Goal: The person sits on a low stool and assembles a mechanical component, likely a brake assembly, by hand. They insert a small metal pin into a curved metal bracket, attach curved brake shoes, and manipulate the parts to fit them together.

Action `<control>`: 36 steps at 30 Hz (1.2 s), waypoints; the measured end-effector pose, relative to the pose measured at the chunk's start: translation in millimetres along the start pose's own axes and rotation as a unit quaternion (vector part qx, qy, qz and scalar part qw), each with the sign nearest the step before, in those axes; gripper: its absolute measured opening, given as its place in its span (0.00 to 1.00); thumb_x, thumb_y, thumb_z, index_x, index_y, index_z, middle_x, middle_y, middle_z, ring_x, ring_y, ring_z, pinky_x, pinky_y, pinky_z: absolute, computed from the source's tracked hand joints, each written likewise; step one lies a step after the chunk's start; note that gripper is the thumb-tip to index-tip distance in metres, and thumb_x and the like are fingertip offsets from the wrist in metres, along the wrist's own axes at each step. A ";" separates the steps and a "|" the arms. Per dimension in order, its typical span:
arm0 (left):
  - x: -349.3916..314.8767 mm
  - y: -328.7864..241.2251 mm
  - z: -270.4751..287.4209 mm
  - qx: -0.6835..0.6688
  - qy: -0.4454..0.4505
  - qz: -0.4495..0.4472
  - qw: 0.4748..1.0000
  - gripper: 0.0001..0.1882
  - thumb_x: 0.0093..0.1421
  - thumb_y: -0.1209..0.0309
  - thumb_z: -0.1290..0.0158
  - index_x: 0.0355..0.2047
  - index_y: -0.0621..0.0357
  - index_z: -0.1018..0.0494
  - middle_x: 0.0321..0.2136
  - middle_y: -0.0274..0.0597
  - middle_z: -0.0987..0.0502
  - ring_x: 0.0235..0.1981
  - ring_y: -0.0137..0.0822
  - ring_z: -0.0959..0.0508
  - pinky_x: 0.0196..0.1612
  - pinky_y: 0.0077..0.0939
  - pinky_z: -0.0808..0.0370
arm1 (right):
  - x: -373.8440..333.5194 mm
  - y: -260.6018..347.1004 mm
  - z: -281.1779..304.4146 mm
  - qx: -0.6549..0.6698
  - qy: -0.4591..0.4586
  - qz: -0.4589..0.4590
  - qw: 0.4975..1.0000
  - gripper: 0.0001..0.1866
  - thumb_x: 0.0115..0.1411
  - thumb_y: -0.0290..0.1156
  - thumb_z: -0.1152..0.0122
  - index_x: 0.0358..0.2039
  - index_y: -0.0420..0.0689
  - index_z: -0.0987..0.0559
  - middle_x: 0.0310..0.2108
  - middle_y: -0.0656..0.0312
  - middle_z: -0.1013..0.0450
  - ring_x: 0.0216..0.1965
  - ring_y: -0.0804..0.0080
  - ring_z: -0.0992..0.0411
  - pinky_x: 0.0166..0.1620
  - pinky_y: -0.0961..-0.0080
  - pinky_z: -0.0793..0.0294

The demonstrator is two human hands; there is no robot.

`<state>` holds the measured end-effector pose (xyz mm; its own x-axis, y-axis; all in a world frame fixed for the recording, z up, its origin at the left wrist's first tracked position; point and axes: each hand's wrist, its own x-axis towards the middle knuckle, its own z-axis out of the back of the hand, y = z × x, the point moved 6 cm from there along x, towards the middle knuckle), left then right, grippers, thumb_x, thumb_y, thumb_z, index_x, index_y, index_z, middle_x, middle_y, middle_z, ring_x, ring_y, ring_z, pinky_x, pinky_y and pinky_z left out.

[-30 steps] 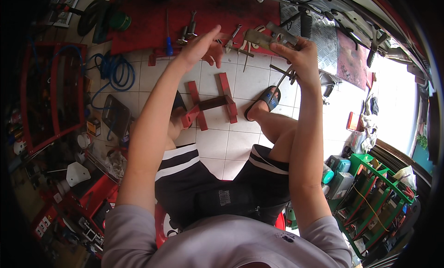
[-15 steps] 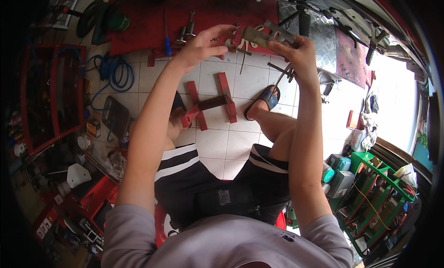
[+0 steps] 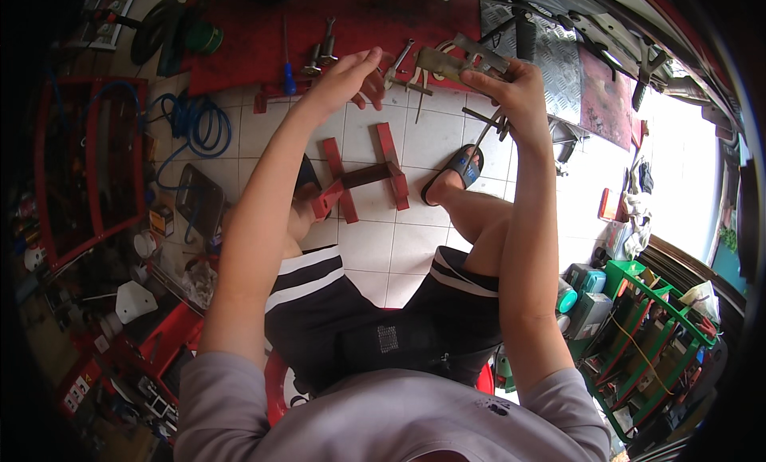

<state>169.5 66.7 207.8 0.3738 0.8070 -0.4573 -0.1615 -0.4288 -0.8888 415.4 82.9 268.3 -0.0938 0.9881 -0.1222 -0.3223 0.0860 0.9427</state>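
Metal part held by one hand; hands apart.
The right hand (image 3: 517, 93) is clamped on the metal part (image 3: 441, 65), thumb against it, near the front edge of the red table (image 3: 243, 51). The left hand (image 3: 345, 83) is raised, fingers loosely bent, nothing visible in it. Thin rods (image 3: 481, 124) show beneath the right hand; attachment cannot be confirmed. Risk: a slipping one-handed grip could drop the part toward the open-toed sandal (image 3: 468, 171).
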 end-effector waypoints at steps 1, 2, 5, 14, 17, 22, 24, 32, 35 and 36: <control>0.0 -3.0 0.2 0.004 -0.025 -0.076 0.997 0.26 0.69 0.51 0.60 0.60 0.51 0.37 0.29 0.33 0.24 0.28 0.28 0.22 0.30 0.21 0.29 | 0.0 0.8 -1.1 0.004 0.002 0.001 1.000 0.17 0.42 0.37 0.22 0.25 0.38 0.18 0.16 0.68 0.28 0.16 0.85 0.36 0.21 0.85 0.40; -2.3 -10.3 -7.4 0.008 -0.047 -0.152 0.987 0.25 0.69 0.51 0.61 0.59 0.51 0.36 0.31 0.33 0.24 0.28 0.28 0.22 0.30 0.21 0.30 | -0.5 2.0 -1.2 0.007 0.002 0.000 1.000 0.17 0.42 0.37 0.22 0.25 0.38 0.18 0.16 0.68 0.28 0.16 0.85 0.36 0.21 0.85 0.40; -4.1 -6.7 -0.7 0.020 -0.001 -0.064 0.998 0.24 0.69 0.53 0.60 0.60 0.51 0.36 0.35 0.33 0.24 0.30 0.28 0.22 0.31 0.21 0.30 | -1.3 2.1 -1.2 0.002 0.003 -0.004 1.000 0.17 0.42 0.37 0.22 0.26 0.38 0.18 0.16 0.67 0.28 0.17 0.85 0.36 0.21 0.85 0.40; 1.4 -1.3 -1.0 0.003 0.022 -0.041 0.999 0.23 0.68 0.56 0.58 0.59 0.52 0.37 0.39 0.36 0.24 0.36 0.30 0.21 0.33 0.21 0.29 | -2.7 3.0 -2.8 0.019 0.000 -0.011 1.000 0.17 0.42 0.37 0.22 0.26 0.38 0.18 0.16 0.68 0.28 0.17 0.85 0.36 0.21 0.84 0.40; 6.0 8.0 2.8 -0.047 0.001 0.015 0.999 0.23 0.67 0.60 0.56 0.60 0.52 0.38 0.42 0.38 0.24 0.40 0.32 0.21 0.36 0.22 0.29 | -1.9 3.0 -3.9 0.029 -0.007 -0.009 1.000 0.17 0.42 0.37 0.22 0.26 0.38 0.19 0.16 0.68 0.28 0.17 0.86 0.36 0.21 0.84 0.40; 0.7 -12.0 -16.7 -0.205 0.053 -0.077 0.974 0.22 0.64 0.66 0.51 0.58 0.52 0.36 0.45 0.37 0.24 0.42 0.33 0.22 0.37 0.23 0.28 | -0.6 -3.9 -0.7 0.042 -0.038 -0.014 0.998 0.17 0.42 0.37 0.22 0.26 0.38 0.19 0.16 0.68 0.28 0.17 0.85 0.37 0.21 0.84 0.41; -0.8 -7.7 -20.9 -0.238 0.017 -0.069 0.969 0.23 0.62 0.68 0.49 0.57 0.53 0.35 0.46 0.36 0.24 0.43 0.33 0.22 0.39 0.24 0.28 | -0.3 -4.4 -0.8 0.035 -0.045 -0.017 0.998 0.17 0.42 0.37 0.22 0.26 0.38 0.19 0.16 0.68 0.29 0.17 0.85 0.37 0.21 0.84 0.41; 5.0 -7.1 -23.6 -0.233 -0.029 -0.162 0.958 0.26 0.55 0.76 0.46 0.56 0.54 0.34 0.43 0.32 0.27 0.45 0.25 0.28 0.44 0.20 0.32 | -0.9 -3.2 -2.5 0.042 -0.037 -0.022 0.998 0.17 0.41 0.36 0.22 0.26 0.38 0.19 0.17 0.68 0.28 0.17 0.85 0.37 0.21 0.84 0.41; 3.8 -20.5 -16.7 -0.104 0.009 -0.244 0.964 0.26 0.52 0.81 0.48 0.54 0.53 0.32 0.39 0.29 0.28 0.42 0.23 0.29 0.44 0.19 0.32 | -1.2 -1.6 -2.9 0.031 -0.016 -0.021 0.999 0.17 0.42 0.36 0.23 0.27 0.38 0.19 0.17 0.68 0.28 0.17 0.84 0.36 0.22 0.84 0.40; 2.7 -23.6 -16.7 -0.054 0.010 -0.264 0.963 0.26 0.51 0.82 0.48 0.52 0.54 0.31 0.36 0.29 0.29 0.40 0.23 0.29 0.44 0.19 0.31 | -1.5 -1.2 -2.4 0.027 -0.008 -0.021 0.999 0.17 0.42 0.36 0.23 0.27 0.38 0.19 0.17 0.68 0.28 0.17 0.84 0.36 0.22 0.84 0.40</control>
<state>189.6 72.2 228.0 0.3946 0.9169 0.0600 0.1516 -0.0006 -0.9884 413.7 81.0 266.7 -0.0650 0.9854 -0.1575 -0.2743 0.1341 0.9523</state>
